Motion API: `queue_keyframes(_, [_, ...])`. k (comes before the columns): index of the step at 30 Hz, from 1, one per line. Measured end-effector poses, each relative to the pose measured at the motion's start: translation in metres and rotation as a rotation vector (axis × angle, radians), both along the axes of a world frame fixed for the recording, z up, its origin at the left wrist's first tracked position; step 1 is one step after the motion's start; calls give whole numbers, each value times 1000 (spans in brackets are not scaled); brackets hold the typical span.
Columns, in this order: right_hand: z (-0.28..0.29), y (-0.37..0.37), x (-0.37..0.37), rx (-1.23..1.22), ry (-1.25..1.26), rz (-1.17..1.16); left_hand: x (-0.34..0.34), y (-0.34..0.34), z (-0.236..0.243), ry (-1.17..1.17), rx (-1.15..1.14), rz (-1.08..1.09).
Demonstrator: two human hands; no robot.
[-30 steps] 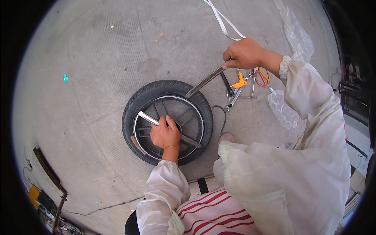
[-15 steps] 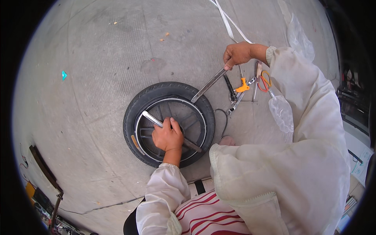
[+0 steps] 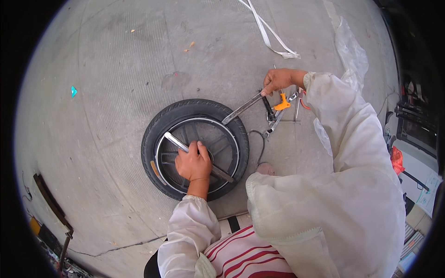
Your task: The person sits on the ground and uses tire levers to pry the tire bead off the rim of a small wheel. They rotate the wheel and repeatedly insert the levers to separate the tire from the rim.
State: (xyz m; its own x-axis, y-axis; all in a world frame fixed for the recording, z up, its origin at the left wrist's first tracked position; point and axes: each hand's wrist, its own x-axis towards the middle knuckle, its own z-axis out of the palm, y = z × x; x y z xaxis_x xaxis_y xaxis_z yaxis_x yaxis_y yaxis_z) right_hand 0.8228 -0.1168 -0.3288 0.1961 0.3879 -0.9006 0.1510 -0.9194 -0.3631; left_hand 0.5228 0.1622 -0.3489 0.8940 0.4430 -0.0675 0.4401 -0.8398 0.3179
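Note:
A spoked wheel with a black tyre (image 3: 152, 127) lies flat on the floor in front of me. My left hand (image 3: 193, 162) is closed around a metal tyre lever (image 3: 174, 140), which slants across the spokes with its bright end toward the upper left of the rim. At the far right, my right hand (image 3: 278, 82) pinches the outer end of a second tyre lever (image 3: 244, 108). The inner tip of this one meets the wheel's upper right, where tyre and rim come together. Whether that tip is tucked under the tyre's edge, I cannot tell.
Beneath my right hand lie a yellow-orange handled tool (image 3: 282, 103), a black-handled tool (image 3: 267, 109) and a combination wrench (image 3: 274, 126). White strapping (image 3: 265, 34) and clear plastic film (image 3: 351, 51) lie farther away. A dark cable (image 3: 263, 143) curls beside the tyre.
My right hand has come nearer to me, and its lever now lies at a lower slant over the tyre. My sleeve covers most of the scissors. My left hand keeps its grip.

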Motion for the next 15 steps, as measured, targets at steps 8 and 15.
queue_keyframes(8, [28, 17, -8, -56, -134, 94, 9, 0, 7, 18, 53, -33])
queue_keyframes(15, [136, 67, -81, -261, -317, 399, 12, 0, 5, 65, 42, 4])
